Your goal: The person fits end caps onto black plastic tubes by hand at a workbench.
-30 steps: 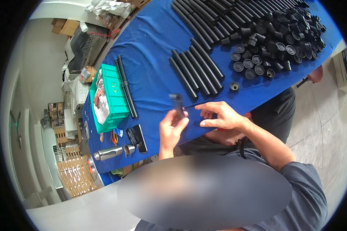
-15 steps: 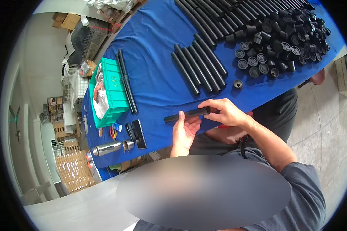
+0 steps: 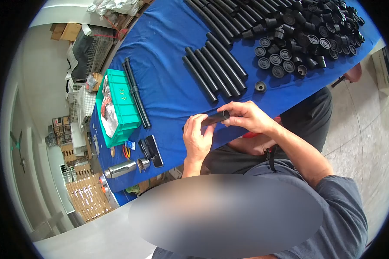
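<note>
A short black tube (image 3: 213, 118) is held between my two hands above the blue cloth's front edge, its open end facing right. My left hand (image 3: 197, 137) has its fingers wrapped around the tube's left part. At the open end, my right hand (image 3: 247, 116) pinches the rim between thumb and fingers. Just beyond my right hand a single black cap (image 3: 260, 86) stands on the cloth. Several black tubes (image 3: 216, 71) lie side by side behind my hands, and a large pile of black caps (image 3: 307, 43) is at the back right.
On the left are a green crate (image 3: 123, 108) with bags inside, long black tubes (image 3: 136, 93), a phone (image 3: 154, 151), a steel flask (image 3: 122, 168) and a metal cup (image 3: 143, 164). More tubes (image 3: 212, 19) lie along the back of the blue cloth (image 3: 160, 56).
My left hand's fingers have closed around the tube, where they were spread under it. The tube's open end now faces more toward the camera. The view has shifted slightly.
</note>
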Available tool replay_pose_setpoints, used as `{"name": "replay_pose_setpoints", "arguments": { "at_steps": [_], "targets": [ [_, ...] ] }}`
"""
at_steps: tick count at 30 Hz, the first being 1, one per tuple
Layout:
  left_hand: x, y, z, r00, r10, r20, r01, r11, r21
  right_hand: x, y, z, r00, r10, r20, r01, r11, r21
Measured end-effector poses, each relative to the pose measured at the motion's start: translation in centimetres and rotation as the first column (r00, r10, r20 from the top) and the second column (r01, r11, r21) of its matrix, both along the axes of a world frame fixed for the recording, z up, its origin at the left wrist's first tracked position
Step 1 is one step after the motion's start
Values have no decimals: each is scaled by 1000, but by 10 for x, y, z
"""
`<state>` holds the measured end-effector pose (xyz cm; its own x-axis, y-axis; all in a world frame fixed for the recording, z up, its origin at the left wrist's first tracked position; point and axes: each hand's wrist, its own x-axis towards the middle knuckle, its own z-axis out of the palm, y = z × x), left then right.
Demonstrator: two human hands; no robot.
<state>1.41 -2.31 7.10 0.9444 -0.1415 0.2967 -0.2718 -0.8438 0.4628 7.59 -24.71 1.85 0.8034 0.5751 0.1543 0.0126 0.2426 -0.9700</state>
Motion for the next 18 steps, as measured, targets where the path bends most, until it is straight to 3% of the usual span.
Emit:
{"name": "replay_pose_setpoints", "arguments": {
  "at_steps": [4, 7, 10, 11, 12, 13, 14, 15, 16, 18],
  "targets": [
    [0, 2, 7, 995, -99, 2, 99, 994, 35, -2, 0, 3, 999, -10, 44, 8, 999, 52],
    [0, 1, 9, 990, -133, 47, 126, 982, 141, 0, -2, 1, 1000, 18, 12, -18, 1000, -15],
    [-17, -16, 22, 987, -42, 156, 30, 997, 78, 1, -1, -1, 999, -22, 41, 24, 999, -41],
    [-27, -16, 18, 982, -53, 184, 53, 999, 4, 0, 0, -2, 999, -33, 37, 34, 999, -38],
    [-45, -13, 7, 999, -8, -50, -7, 960, -281, 0, 0, -2, 998, -43, 34, 44, 998, -37],
    [-53, -15, -2, 959, -33, -283, -125, 844, -522, 0, 1, 1, 998, -54, 33, 55, 998, -36],
    [-53, -15, -13, 857, -238, -457, -314, 462, -829, 0, -1, 5, 999, -52, -14, 52, 998, -39],
    [-52, -19, -21, 732, -496, -468, -544, -11, -839, 0, 0, 4, 999, -47, 17, 48, 998, -39],
    [-49, -20, -32, 717, -604, -347, -620, -325, -714, 0, 1, 1, 998, -40, 49, 42, 998, -37],
    [-36, -19, -42, 738, -609, -290, -627, -460, -629, -1, 2, 3, 992, -41, 116, 48, 997, -56]
  ]
}}
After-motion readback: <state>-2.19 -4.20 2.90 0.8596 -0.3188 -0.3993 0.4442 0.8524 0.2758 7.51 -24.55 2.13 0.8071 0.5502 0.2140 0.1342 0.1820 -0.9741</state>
